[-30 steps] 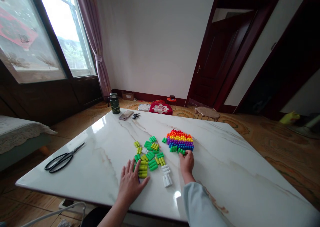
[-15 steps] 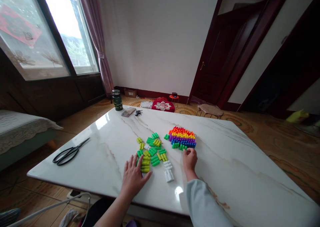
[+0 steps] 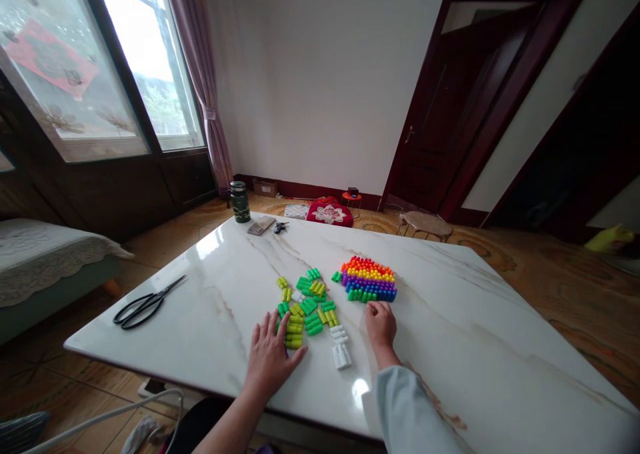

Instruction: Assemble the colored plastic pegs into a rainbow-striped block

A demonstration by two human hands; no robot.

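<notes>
My left hand [image 3: 270,357] lies flat on the white marble table [image 3: 450,347] with its fingers spread, the fingertips touching a loose pile of green and yellow pegs [image 3: 306,306]. My right hand [image 3: 381,325] rests curled on the table just in front of a block of standing pegs in rainbow rows [image 3: 369,280], a short gap away from it. I cannot make out anything in those bent fingers. Between the two hands lie a few white pegs [image 3: 341,347].
Black scissors [image 3: 148,302] lie near the table's left edge. At the far corner stand a dark green bottle [image 3: 240,202], a phone [image 3: 261,225] and keys [image 3: 280,227]. A bed [image 3: 35,261] is at the left; a low stool [image 3: 425,224] stands beyond the table.
My right hand has drawn back a little from the front row of the rainbow block, which it was touching. The left hand stays flat on the pile. The view has shifted slightly.
</notes>
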